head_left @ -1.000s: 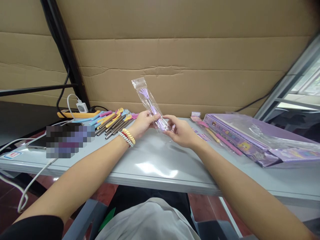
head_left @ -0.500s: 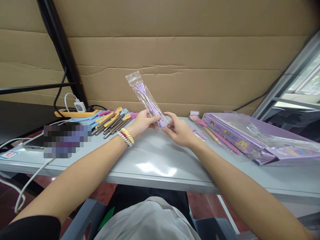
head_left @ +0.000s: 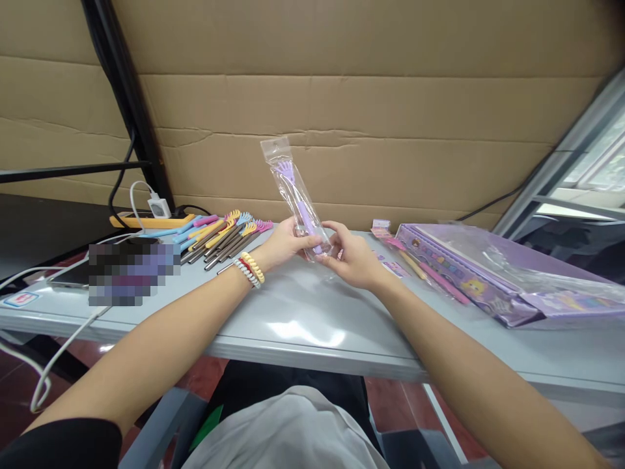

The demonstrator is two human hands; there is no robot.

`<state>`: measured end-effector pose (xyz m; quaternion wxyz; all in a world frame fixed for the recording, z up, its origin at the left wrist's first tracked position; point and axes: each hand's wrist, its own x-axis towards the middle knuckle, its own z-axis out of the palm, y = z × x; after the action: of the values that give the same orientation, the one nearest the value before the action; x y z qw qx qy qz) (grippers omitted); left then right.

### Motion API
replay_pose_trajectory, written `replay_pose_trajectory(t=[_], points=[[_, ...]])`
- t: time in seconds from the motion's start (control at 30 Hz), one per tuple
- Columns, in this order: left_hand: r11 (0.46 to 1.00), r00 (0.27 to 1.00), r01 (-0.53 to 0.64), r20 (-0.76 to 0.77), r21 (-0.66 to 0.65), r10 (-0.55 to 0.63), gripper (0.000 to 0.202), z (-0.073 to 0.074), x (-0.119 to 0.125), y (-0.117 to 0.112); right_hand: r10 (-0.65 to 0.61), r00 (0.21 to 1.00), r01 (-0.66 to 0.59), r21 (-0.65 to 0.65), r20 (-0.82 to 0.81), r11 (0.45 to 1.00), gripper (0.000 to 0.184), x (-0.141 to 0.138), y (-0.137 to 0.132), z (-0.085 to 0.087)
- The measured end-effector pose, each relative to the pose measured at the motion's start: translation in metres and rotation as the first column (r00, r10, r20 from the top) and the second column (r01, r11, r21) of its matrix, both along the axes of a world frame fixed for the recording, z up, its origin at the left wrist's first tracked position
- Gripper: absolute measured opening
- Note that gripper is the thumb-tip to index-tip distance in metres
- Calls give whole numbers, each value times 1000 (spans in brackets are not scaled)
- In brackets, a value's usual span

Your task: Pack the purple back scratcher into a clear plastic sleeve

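Forearms reach from the bottom of the frame over the grey surface. At the centre, the left hand and the right hand both close their fingers on the lower end of a clear bag with a purple back scratcher inside, tilted toward the upper left. Farther left lies a pile of colourful scratchers; at the right, a purple box.

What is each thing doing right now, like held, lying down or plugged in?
Left hand: gripping the bag's lower end.
Right hand: pinching the same end.
Clear bag: held upright, purple scratcher inside.
Loose scratchers: lying piled on the table.
White charger: plugged into the power strip.
Purple box: lying flat.
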<state>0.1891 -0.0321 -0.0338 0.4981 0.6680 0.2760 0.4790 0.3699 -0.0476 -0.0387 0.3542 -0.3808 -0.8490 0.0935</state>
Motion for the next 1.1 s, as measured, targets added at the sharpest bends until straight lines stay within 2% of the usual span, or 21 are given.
replay_pose_trajectory(t=[0.3, 0.73, 0.9, 1.03, 1.1], points=[[1000, 1000, 8, -6, 2, -8, 46, -3, 1, 2, 63, 996, -66, -59, -62, 996, 52, -4, -2, 0], [1000, 1000, -2, 8, 6, 2, 48, 0, 2, -3, -28, 999, 27, -87, -18, 996, 45, -4, -1, 0], [992, 993, -119, 19, 34, 119, 44, 0, 4, -1, -33, 999, 32, -87, -8, 996, 45, -4, -3, 2], [970, 970, -244, -1, 2, 244, 33, 1, 4, 0, 37, 996, -45, -100, -86, 994, 49, -4, -4, 2], [955, 955, -296, -25, 11, 296, 29, 1, 3, 1, 71, 991, -81, -89, -113, 993, 43, -4, -4, 2]])
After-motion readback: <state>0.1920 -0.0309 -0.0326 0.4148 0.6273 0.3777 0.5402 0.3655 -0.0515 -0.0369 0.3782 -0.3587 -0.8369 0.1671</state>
